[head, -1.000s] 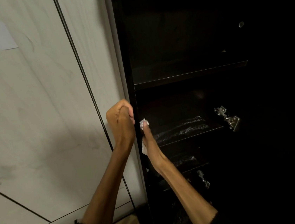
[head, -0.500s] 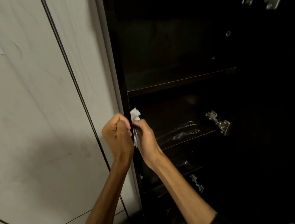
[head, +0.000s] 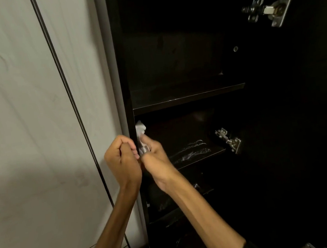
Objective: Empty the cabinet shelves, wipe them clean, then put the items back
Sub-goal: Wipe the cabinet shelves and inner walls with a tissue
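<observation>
Hands: right [head: 154,157] pinches white tissue [head: 140,129] inside cabinet [head: 120,67]; left [head: 122,161] grips its edge.

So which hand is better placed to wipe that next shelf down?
Probably the right hand: it already pinches the white wipe and sits inside the dark cabinet, just above the streaked shelf. The left hand is curled at the cabinet's front edge, holding no cloth that shows.

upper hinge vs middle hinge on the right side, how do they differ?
The upper hinge looks larger and sits above the upper shelf; the middle hinge looks smaller and sits below it. The upper hinge shows a brass-toned centre; the middle hinge looks plain silver. Both are metal.
</observation>
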